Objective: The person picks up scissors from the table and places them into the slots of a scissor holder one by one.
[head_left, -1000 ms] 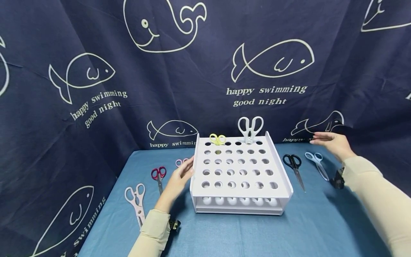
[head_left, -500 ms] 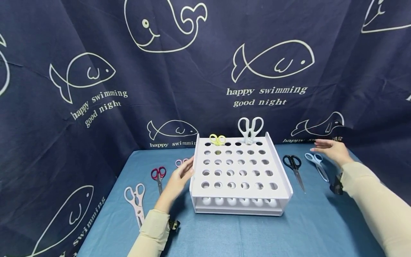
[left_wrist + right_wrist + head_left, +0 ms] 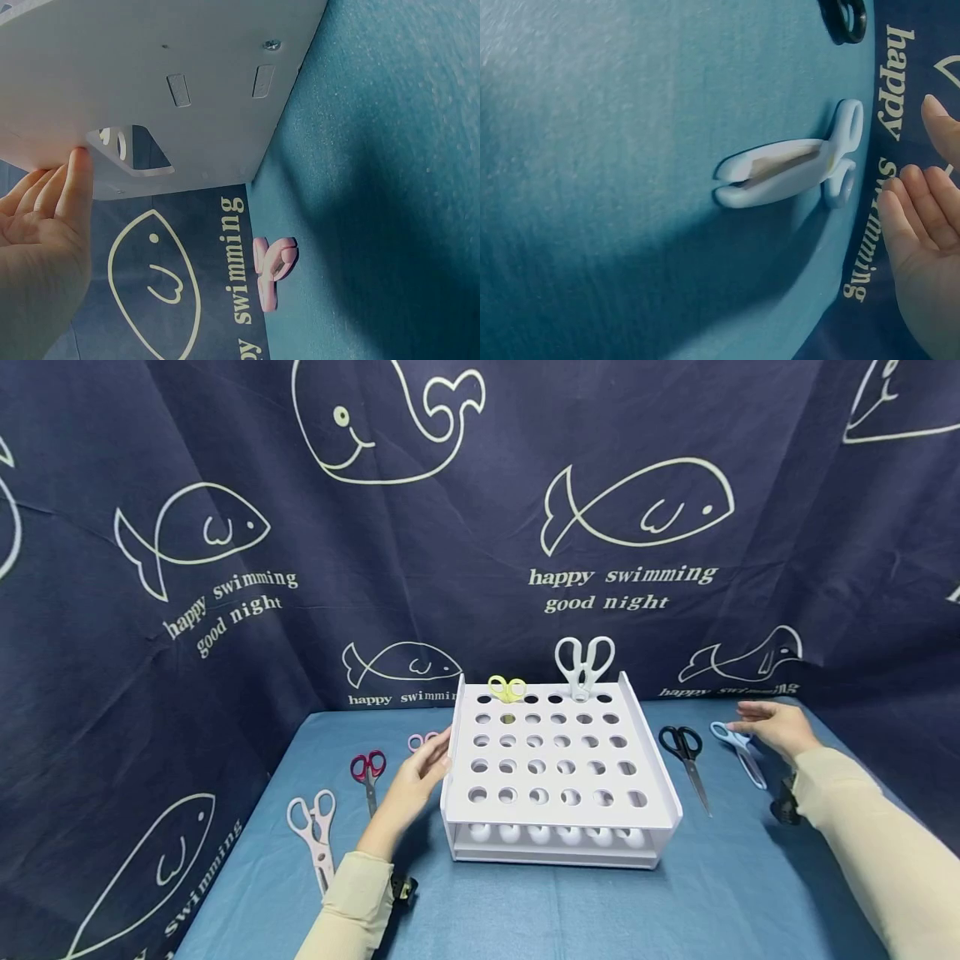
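A white rack (image 3: 551, 810) with rows of round holes stands mid-table. My left hand (image 3: 420, 777) rests against its left side, fingers extended; in the left wrist view the fingertips (image 3: 79, 161) touch the side panel by a cutout. My right hand (image 3: 776, 727) is just above the handles of light blue scissors (image 3: 738, 747), thumb and fingers apart, holding nothing. The right wrist view shows these scissors (image 3: 787, 172) lying on the cloth with the hand beyond their handles. White scissors (image 3: 585, 668) and small yellow scissors (image 3: 507, 690) stand in the rack's back row.
Black-handled scissors (image 3: 682, 747) lie right of the rack. Left of it lie red-handled scissors (image 3: 369, 768), pink scissors (image 3: 416, 741) and pale pink scissors (image 3: 317, 831). A dark blue printed curtain (image 3: 480, 552) hangs behind the blue tablecloth (image 3: 540, 910).
My right hand has come down toward the light blue scissors' handles. The left hand stays against the rack, and the scissors lie as before.
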Tool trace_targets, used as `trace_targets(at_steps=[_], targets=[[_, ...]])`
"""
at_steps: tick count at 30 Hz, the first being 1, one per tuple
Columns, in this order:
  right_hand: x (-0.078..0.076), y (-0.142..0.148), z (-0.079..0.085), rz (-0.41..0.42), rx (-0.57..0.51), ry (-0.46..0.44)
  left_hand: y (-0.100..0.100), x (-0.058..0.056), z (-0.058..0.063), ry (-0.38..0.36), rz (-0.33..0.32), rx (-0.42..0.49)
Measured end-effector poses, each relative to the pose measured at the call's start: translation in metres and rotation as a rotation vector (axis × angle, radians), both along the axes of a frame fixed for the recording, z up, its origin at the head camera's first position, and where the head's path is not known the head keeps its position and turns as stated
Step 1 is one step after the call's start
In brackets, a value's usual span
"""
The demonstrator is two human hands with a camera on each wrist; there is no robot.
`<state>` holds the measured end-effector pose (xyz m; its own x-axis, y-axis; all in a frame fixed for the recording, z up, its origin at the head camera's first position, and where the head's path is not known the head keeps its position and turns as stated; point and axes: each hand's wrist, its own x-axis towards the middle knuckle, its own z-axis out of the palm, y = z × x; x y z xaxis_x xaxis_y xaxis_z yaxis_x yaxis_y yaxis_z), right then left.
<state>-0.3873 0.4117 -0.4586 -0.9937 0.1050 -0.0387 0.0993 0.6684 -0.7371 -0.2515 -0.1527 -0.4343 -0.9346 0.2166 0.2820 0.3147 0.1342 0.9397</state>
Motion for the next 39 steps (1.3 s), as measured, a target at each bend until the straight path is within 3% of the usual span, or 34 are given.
trace_targets(at_steps=[19,29,39], targets=[[0.005,0.005,-0.016,-0.045,0.003,-0.063,-0.001,0.0,0.001,0.014,-0.012,-0.013],[0.001,0.006,-0.024,-0.133,0.057,-0.109,-0.001,0.0,0.002,-0.012,0.013,-0.02],[-0.001,0.004,-0.028,-0.146,0.139,-0.13,-0.001,0.001,0.001,-0.02,0.011,-0.01]])
